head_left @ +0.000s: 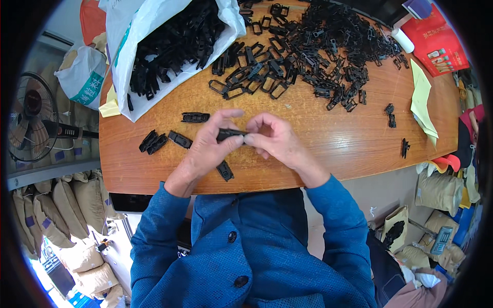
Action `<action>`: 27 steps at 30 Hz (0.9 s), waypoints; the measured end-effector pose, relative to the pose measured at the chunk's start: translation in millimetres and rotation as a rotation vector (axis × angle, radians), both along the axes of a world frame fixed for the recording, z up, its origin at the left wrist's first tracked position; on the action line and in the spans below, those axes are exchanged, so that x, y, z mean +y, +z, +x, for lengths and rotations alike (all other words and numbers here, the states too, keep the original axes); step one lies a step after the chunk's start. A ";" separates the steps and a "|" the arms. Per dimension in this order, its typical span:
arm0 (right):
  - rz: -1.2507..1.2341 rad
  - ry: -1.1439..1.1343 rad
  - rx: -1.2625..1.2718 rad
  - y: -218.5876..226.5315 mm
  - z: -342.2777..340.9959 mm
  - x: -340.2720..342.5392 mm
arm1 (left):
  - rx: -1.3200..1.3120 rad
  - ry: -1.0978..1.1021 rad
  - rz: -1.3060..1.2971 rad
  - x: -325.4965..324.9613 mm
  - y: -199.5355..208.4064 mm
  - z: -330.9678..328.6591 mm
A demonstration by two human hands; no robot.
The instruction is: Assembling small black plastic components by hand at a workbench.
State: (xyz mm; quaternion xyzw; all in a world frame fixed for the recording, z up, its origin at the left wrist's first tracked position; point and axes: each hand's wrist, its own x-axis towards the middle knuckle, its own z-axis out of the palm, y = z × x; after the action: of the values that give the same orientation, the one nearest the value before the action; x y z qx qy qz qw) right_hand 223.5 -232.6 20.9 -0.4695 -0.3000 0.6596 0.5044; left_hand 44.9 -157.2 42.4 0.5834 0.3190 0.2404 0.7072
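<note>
Between my two hands, over the near part of the wooden table (328,149), is a small black plastic part (229,134). My left hand (210,141) grips it between thumb and fingers. At its right end, my right hand (272,137) pinches it with thumb and forefinger; the other fingers curl below. Around my left hand lie several similar black parts: one above it (195,117), one beside it (180,139), a pair farther left (153,142) and one below the wrist (225,171). Fingers cover part of the held piece, so its finer details are hidden.
A white plastic bag (123,77) full of black parts lies open at the back left. Black frames (257,72) and smaller pieces (339,36) heap across the back. Yellow paper (423,97) and a red bag (436,46) are right; a fan (33,110) stands left.
</note>
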 end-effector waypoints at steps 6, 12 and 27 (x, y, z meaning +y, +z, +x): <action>0.541 -0.285 -1.484 28.9 89.0 -19.7 | 0.459 -0.043 0.867 34.4 18.8 -9.3; 0.238 -0.180 -1.789 35.1 123.2 -42.4 | 0.612 0.013 1.268 76.5 15.4 12.8; 0.290 -0.594 -0.915 -2.9 149.1 -11.8 | 0.731 -0.001 1.006 65.6 5.8 -4.3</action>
State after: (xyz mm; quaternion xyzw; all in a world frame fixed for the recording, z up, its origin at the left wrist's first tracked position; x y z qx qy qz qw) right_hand 372.7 -244.4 17.9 -0.6979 -0.4309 0.1704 0.5462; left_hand 40.7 -91.6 48.2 0.8899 0.3878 0.1458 0.1909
